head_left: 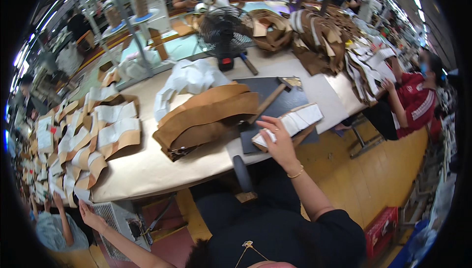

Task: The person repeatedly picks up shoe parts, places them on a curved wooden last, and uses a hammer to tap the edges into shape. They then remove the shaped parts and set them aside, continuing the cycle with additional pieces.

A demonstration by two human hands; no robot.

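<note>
The right hand is spread, thumb apart, over the near end of the white-topped bundle, which lies on the dark mat. The left hand reaches low beside the table edge, near the tan-and-white strips; it is too small and blurred to tell whether it grips one. Left of the bundle sits the brown stack. Beyond, a hammer lies on the mat; farther back stands a black fan.
</note>
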